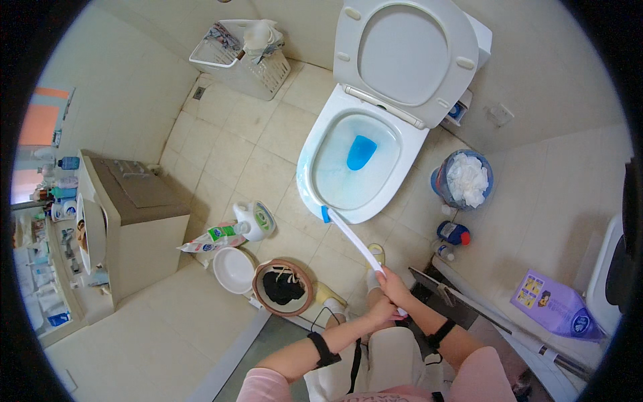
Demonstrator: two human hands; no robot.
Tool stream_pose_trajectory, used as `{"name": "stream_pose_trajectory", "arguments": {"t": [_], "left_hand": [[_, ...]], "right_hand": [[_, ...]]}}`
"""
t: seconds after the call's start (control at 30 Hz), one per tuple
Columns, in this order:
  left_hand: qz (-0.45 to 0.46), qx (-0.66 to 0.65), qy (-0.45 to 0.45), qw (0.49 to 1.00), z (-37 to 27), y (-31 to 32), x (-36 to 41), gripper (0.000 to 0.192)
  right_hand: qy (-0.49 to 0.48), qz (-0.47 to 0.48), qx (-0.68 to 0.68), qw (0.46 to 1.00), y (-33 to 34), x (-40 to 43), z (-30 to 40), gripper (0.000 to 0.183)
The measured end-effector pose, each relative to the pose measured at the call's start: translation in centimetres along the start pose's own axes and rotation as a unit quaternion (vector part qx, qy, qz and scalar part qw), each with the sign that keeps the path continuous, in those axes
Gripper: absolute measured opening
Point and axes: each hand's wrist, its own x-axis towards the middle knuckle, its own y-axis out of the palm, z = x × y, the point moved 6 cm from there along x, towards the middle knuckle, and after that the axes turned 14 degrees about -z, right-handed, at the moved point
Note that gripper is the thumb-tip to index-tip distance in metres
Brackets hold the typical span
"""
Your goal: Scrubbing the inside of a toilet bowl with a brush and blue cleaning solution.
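Both my hands grip the long white handle of a toilet brush (354, 240). My right hand (393, 287) holds it higher up towards the bowl, and my left hand (386, 309) is around it near its end. The brush's small blue head (325, 214) touches the front rim of a white toilet bowl (306, 186). Blue water (361, 152) lies at the bottom of the bowl, and bluish streaks mark the inner wall and the left rim. The toilet's seat and lid (402, 55) stand raised against the tank.
A waste bin (435, 182) of white paper and a dark blue bottle (448, 232) stand right of the toilet. To the left are a white detergent jug (261, 223), a white basin (233, 270), a brown-rimmed tub (257, 286) and a washbasin cabinet (148, 256). A laundry basket (226, 78) is behind.
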Motion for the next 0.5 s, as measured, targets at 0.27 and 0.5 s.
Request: {"name": "stream_pose_trajectory", "arguments": {"t": [0.27, 0.5], "left_hand": [[0.043, 0.009, 0.029, 0.999, 0.2, 3.8, -0.9, 0.023], [0.086, -0.066, 0.093, 0.99, -2.1, 11.0, 2.2, 0.018]], "right_hand": [[0.031, -0.005, -0.049, 0.998, -3.2, -1.5, -1.4, 0.035], [0.099, -0.091, -0.097, 0.986, -11.5, 0.0, -3.1, 0.038]]}}
